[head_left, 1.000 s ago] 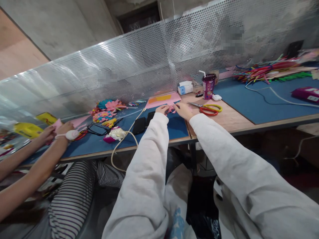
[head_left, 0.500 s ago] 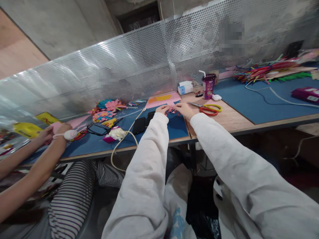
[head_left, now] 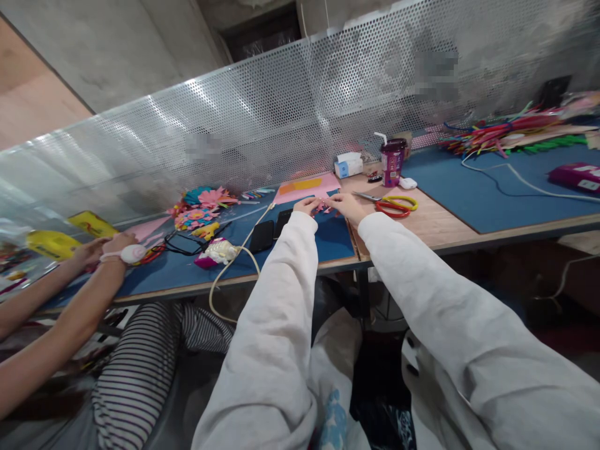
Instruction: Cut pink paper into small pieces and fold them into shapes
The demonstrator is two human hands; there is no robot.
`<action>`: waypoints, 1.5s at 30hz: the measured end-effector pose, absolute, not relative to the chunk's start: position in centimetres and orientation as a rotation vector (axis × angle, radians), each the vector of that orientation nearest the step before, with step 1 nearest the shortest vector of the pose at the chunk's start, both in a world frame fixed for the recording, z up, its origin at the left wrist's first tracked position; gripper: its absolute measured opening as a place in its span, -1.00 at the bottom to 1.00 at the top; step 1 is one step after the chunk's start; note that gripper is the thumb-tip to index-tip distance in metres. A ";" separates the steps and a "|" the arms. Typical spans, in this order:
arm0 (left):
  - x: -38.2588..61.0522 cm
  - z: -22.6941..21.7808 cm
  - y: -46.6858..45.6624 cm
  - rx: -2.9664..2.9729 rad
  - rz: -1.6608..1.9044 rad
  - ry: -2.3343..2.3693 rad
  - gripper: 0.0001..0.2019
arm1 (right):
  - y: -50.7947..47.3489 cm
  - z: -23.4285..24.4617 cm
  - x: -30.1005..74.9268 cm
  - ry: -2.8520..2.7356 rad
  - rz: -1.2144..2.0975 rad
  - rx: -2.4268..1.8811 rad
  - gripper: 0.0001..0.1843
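Between my two hands is a small piece of cut pink paper, mostly covered by the fingers. My left hand pinches its left side, and my right hand grips it from the right with the fingertips close together. Both are just above the front part of the blue mat. Behind them lie pink sheets with an orange piece on top. Scissors with red and yellow handles rest on the wood, right of my right hand. Two dark phones lie left of my left hand.
At the left, a co-worker's hands work beside yellow packs. Paper flowers, a white cable, a purple cup with straw and a tissue pack stand around. Pipe cleaners lie back right.
My hands stay almost in place around the pink paper. The co-worker's hands have shifted slightly, and less pink paper shows by them.
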State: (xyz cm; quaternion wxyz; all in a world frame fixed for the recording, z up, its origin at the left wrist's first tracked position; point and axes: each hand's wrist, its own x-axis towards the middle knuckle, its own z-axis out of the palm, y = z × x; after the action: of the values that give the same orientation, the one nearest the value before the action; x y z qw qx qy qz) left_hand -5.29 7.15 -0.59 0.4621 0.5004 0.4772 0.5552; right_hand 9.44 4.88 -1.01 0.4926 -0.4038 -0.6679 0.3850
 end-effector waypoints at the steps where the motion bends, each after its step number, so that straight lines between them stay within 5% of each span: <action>1: -5.3 -0.6 7.2 1.226 1.366 1.162 -0.92 | 4.8 -1.0 9.4 -1.610 0.925 -0.972 -0.66; 11: -5.4 -1.1 7.5 1.203 1.385 1.101 -0.88 | 6.7 -2.4 8.9 -1.638 0.543 -0.903 -0.71; 18: -5.1 -0.7 6.9 1.143 1.373 1.087 -0.92 | 6.2 -1.7 9.1 -1.757 0.268 -0.903 -0.96; 45: -5.0 -0.6 6.5 1.074 1.325 1.012 -0.79 | 4.9 -1.2 9.0 -1.952 -0.035 -1.226 -0.85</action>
State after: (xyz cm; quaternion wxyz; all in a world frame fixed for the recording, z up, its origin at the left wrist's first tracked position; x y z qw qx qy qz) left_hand -4.95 6.53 -0.62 0.5475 0.4531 0.4271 0.5591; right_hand 9.01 4.88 -1.17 0.4062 -0.4860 -0.7737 -0.0140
